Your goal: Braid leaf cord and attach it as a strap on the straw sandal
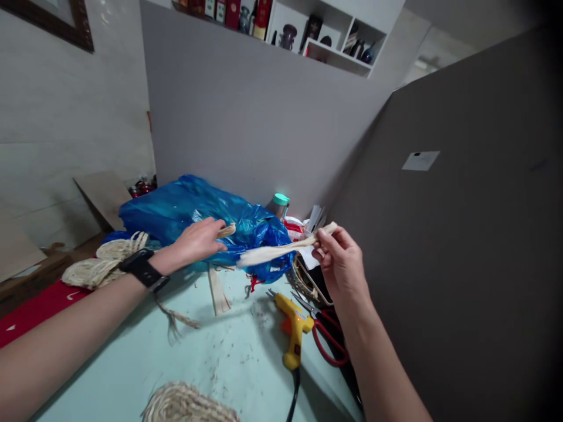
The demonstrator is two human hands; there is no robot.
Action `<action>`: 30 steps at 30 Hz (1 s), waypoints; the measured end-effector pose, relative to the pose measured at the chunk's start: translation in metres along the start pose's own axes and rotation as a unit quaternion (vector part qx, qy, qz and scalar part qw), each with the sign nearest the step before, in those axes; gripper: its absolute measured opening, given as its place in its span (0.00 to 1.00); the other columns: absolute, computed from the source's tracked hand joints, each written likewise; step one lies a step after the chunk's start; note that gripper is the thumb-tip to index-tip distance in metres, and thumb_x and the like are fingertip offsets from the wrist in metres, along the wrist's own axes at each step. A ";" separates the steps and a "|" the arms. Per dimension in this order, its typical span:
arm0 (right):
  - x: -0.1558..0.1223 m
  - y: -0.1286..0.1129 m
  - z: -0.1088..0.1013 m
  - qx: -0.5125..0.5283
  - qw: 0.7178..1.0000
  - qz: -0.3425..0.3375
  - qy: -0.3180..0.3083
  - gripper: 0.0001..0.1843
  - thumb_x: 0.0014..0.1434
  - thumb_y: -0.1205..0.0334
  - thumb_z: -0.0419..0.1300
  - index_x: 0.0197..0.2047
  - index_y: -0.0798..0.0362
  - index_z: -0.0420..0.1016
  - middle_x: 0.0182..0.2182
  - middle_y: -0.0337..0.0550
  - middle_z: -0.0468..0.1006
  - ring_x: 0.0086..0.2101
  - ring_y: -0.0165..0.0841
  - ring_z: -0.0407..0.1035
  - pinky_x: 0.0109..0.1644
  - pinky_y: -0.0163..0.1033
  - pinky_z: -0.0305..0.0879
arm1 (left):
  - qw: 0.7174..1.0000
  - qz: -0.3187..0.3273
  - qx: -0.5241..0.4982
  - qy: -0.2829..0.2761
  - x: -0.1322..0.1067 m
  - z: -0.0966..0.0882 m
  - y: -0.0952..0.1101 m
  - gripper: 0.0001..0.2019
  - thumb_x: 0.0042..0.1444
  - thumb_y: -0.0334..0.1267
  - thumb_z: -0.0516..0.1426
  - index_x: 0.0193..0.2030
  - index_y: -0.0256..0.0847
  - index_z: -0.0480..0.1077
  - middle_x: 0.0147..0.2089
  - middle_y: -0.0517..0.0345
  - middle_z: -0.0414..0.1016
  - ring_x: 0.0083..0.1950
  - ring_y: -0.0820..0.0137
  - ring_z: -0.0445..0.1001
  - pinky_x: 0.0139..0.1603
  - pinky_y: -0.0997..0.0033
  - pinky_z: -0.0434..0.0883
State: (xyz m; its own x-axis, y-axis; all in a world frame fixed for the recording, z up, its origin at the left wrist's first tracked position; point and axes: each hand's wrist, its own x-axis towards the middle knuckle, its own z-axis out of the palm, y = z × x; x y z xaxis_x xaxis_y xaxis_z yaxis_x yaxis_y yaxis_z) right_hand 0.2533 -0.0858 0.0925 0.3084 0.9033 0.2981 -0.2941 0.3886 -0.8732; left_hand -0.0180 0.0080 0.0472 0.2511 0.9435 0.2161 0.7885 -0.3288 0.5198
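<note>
Between the thumb and fingers of my right hand (341, 258) is one end of a long pale strip of dried plant fibre (272, 253), which stretches leftward in front of a blue plastic bag (193, 199). My left hand (197, 240) is over the bag's front edge, closed on a short tan fibre strip (227, 231) that pokes out past the fingers. Another flat strip (218, 292) lies on the pale table below. A coil of braided straw (185, 404) is cut off by the bottom edge, and looped straw braids (105, 261) rest beside my left wrist.
A yellow glue gun (295, 328) with a black cord lies right of centre, beside red-handled scissors (328, 337). Behind them sit a round basket (303, 275) and a bottle with a green lid (280, 202). Grey partition panels (264, 117) stand behind and at the right.
</note>
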 end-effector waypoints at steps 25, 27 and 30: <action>0.018 0.141 0.059 -0.024 0.956 0.267 -0.117 0.13 0.67 0.58 0.60 0.50 0.57 0.73 0.44 0.45 0.77 0.39 0.33 0.75 0.42 0.42 0.75 | 0.977 0.036 0.175 0.116 0.025 -0.051 0.009 0.10 0.63 0.42 0.58 0.42 0.36 0.74 0.42 0.56 0.77 0.43 0.64 0.77 0.45 0.58 0.75; 0.032 0.155 0.073 -0.027 0.963 0.251 -0.093 0.16 0.67 0.57 0.60 0.54 0.56 0.72 0.48 0.47 0.76 0.42 0.36 0.74 0.45 0.45 0.75 | 0.975 0.049 0.170 0.136 0.020 -0.052 0.013 0.09 0.64 0.40 0.57 0.38 0.36 0.73 0.39 0.57 0.77 0.42 0.65 0.76 0.44 0.61 0.73; 0.054 0.172 0.087 -0.037 0.978 0.201 -0.047 0.18 0.66 0.56 0.60 0.56 0.55 0.70 0.52 0.48 0.74 0.46 0.38 0.73 0.48 0.48 0.74 | 0.973 0.074 0.164 0.143 0.010 -0.055 0.016 0.09 0.62 0.34 0.54 0.31 0.39 0.71 0.35 0.56 0.76 0.40 0.64 0.75 0.42 0.65 0.69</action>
State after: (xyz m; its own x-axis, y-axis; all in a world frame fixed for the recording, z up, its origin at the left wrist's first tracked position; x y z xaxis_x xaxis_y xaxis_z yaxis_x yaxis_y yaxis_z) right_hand 0.1405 0.0460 -0.0079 0.0951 0.9945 -0.0438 -0.3062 -0.0126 -0.9519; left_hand -0.0332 0.0100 0.1031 0.2466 0.8216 0.5140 0.9038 -0.3863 0.1839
